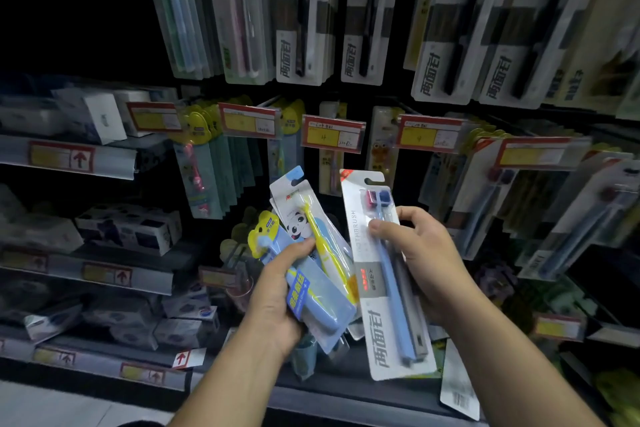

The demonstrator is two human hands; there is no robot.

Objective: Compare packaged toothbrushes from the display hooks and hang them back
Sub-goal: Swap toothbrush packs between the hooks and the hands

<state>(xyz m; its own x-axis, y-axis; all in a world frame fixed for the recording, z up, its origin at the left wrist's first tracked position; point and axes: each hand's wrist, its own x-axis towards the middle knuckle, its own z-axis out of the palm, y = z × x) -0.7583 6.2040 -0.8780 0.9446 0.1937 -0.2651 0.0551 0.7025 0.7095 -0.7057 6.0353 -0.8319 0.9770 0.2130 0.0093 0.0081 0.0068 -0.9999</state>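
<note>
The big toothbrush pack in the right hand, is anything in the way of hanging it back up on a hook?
Nothing solid blocks it. The right hand holds the two-brush pack in open air before the display. The hooks are crowded, though: red-and-yellow price tags cap their front ends, with hanging packs behind.

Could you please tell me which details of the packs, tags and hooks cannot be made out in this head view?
- Price tags: figures too blurred to read.
- Left hand packs: count unclear; panda toothbrush pack overlaps others.
- Two-brush pack in right hand: small print unreadable, thumb covers part.
- Display hooks: hidden behind hanging packs.
</note>
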